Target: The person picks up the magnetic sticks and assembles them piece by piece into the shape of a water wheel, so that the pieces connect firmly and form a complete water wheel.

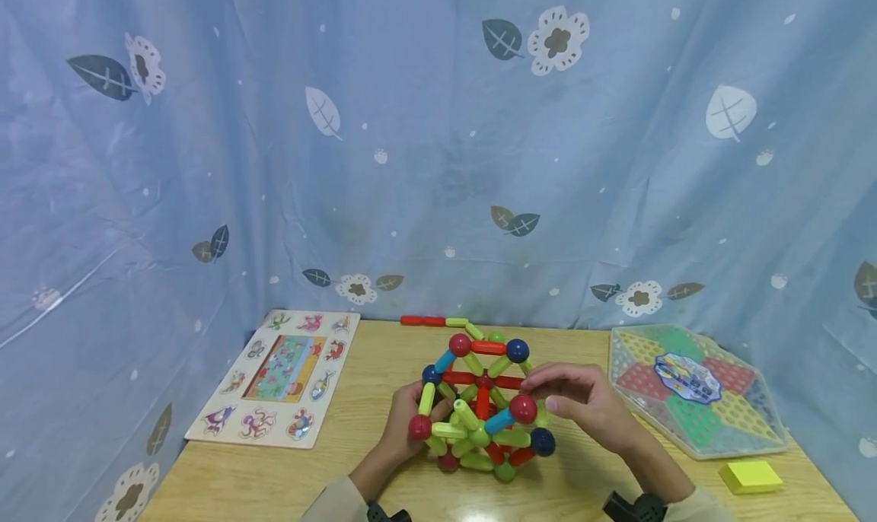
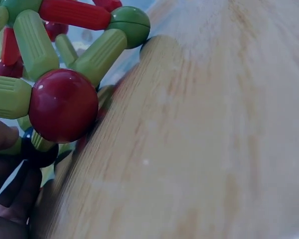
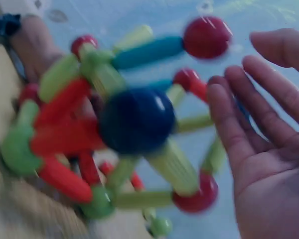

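Head view: left hand (image 1: pixel 404 423) grips the magnetic rod-and-ball structure (image 1: pixel 479 408) at its left; right hand (image 1: pixel 582 404), fingers spread, touches its right side on the wooden table (image 1: pixel 274 476).

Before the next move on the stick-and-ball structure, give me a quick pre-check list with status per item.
1. Structure seated on the table: ok, its lower balls rest on the wood.
2. Left hand steadying it: ok in the head view, fingers lie against the left side by a red ball; the exact grip cannot be told.
3. Right hand free: ok, the wrist view shows an open palm with nothing in it, fingertips near the upper red ball.
4. Spare sticks within sight: ok, lying at the table's back edge.
5. Neighbours apart: ok, puzzle board and hexagonal case lie away from the structure.
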Tool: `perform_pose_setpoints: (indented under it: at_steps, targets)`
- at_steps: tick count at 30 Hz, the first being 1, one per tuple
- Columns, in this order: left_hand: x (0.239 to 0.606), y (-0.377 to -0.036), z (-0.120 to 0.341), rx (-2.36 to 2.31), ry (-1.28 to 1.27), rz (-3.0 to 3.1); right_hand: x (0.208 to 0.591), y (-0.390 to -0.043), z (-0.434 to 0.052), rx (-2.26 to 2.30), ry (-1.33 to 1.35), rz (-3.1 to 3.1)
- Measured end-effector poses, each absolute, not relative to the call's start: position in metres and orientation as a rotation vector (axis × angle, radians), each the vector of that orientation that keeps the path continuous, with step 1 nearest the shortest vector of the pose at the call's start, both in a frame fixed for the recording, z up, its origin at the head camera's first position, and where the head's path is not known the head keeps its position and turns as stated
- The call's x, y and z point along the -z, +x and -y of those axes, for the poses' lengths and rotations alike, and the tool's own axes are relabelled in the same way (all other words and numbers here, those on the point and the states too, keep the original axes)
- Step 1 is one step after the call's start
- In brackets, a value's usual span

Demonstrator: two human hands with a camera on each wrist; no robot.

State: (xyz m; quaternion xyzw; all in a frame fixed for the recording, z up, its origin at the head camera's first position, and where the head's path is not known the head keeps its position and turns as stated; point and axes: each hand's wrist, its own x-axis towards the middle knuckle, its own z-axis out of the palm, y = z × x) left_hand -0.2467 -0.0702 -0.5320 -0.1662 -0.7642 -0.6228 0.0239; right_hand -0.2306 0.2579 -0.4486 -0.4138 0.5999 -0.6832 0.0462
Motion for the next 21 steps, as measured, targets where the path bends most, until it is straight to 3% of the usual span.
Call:
perform_pose_setpoints:
  at_steps: [4, 7, 12, 21]
  targets:
    - [0.535, -0.25, 0.077, 1.93, -0.605, 2.393, 0.468, -0.245, -0.276, 2.329, -1.24, -1.673]
    - [0.535, -0.258, 0.09, 2.02, -0.685, 2.399, 0.492, -0.254, -0.289, 2.43, -1.051, -1.661]
    - [0.529, -0.281, 0.115, 2.215, -0.7, 2.325, 0.523, -0.26, -0.296, 2.226, -0.795, -1.999]
    - [0.517, -0.332, 0.096, 1.666, -0.489, 2.58, 0.533, -0.264, -0.273, 1.858, -1.009, -2.176]
